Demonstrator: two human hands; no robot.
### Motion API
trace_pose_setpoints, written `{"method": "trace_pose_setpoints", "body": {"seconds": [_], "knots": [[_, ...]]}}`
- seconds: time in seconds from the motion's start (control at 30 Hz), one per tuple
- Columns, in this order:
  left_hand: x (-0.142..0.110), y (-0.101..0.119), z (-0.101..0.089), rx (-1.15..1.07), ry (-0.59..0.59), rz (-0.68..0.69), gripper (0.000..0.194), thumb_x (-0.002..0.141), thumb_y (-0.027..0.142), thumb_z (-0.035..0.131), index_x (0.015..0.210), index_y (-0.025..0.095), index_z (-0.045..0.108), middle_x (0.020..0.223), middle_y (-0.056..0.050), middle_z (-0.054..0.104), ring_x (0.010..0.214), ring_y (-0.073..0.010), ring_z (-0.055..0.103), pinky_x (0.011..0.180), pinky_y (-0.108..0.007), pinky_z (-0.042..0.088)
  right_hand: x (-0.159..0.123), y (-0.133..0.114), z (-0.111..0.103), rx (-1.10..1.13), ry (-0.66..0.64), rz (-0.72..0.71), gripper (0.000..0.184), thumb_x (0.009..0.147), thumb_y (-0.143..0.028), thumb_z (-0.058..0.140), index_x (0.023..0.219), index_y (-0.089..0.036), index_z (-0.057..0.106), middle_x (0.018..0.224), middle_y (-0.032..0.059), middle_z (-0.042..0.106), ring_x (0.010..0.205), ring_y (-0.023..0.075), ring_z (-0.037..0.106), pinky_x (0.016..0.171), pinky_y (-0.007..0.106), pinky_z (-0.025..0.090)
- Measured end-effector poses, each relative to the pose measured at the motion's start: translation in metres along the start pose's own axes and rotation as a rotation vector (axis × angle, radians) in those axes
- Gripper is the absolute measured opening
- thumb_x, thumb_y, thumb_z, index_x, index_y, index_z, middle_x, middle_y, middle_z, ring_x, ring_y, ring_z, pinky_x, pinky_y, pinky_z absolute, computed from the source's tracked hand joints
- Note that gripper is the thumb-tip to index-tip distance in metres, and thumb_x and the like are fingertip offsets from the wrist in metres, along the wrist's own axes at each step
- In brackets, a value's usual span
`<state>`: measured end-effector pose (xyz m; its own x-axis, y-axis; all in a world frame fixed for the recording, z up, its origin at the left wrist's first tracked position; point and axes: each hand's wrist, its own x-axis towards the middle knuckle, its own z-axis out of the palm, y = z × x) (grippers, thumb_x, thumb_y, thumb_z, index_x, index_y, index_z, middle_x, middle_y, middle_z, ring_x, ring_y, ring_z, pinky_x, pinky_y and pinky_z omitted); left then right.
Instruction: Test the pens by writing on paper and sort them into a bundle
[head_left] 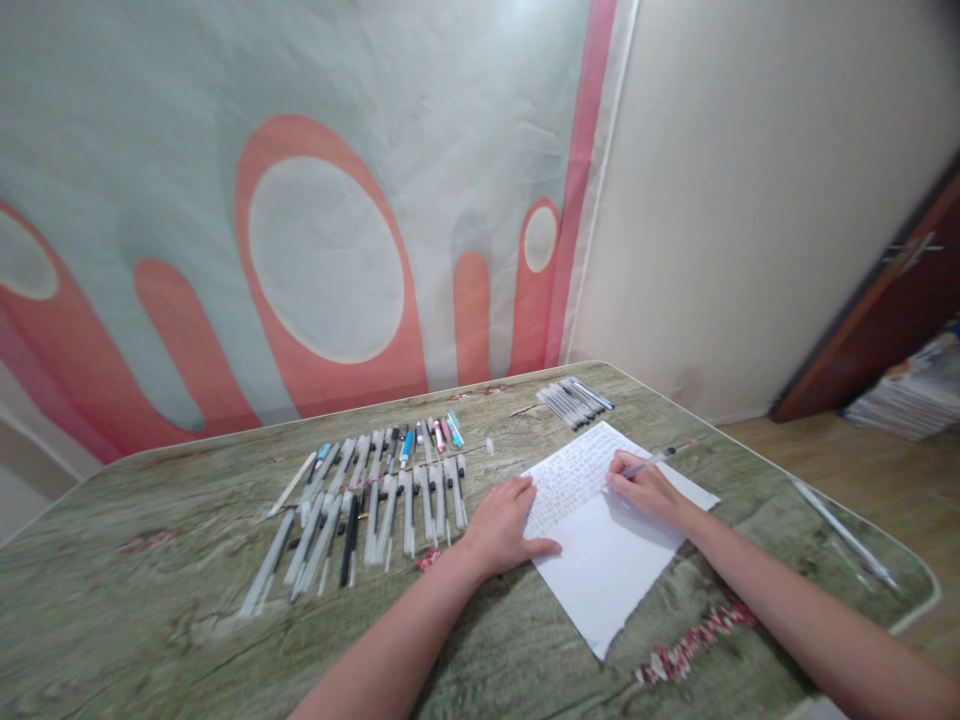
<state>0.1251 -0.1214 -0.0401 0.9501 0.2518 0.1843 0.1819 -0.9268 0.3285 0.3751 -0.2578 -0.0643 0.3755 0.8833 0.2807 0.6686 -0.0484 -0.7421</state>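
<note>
A white sheet of paper [592, 580] lies at an angle on the table, its upper half covered with lines of handwriting. My right hand [643, 487] rests on the sheet with its fingers closed round a pen [651, 462]. The pen slants up to the right, and its tip is hidden by the fingers. Across the sheet's left edge lies my left hand [504, 525], flat, with the thumb spread away from the fingers. Left of this hand, pens and clear pen barrels [409, 510] are set out in two rows.
Several more pens [574, 402] lie side by side beyond the paper. A long clear tube [844, 532] lies near the right edge of the wood-patterned table [172, 540]. A printed sheet [337, 80] hangs behind it. Stacked papers [904, 395] sit on the floor by a door [862, 290].
</note>
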Motion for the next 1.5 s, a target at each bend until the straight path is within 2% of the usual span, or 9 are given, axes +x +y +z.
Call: {"method": "trace_pose_setpoints", "body": {"seconds": [0.5, 1.5], "knots": [[0.0009, 0.004, -0.0048, -0.01, -0.036, -0.013, 0.083, 0.061, 0.069, 0.049, 0.124, 0.016, 0.04, 0.133, -0.012, 0.037, 0.12, -0.0265, 0.033, 0.101, -0.038, 0.024, -0.0008, -0.0025, -0.0004, 0.049, -0.002, 0.008, 0.011, 0.069, -0.021, 0.049, 0.059, -0.019, 0.046, 0.056, -0.0029, 0.046, 0.055, 0.0118, 0.044, 0.053, 0.024, 0.035], [0.0011, 0.0022, -0.0029, -0.011, -0.028, -0.01, 0.084, 0.06, 0.071, 0.048, 0.123, 0.015, 0.041, 0.133, -0.013, 0.036, 0.12, -0.027, 0.033, 0.101, -0.038, 0.024, -0.001, -0.002, -0.001, 0.043, 0.003, -0.014, 0.008, 0.069, -0.018, 0.048, 0.061, -0.019, 0.046, 0.057, -0.0028, 0.046, 0.056, 0.0118, 0.043, 0.053, 0.024, 0.034]]}}
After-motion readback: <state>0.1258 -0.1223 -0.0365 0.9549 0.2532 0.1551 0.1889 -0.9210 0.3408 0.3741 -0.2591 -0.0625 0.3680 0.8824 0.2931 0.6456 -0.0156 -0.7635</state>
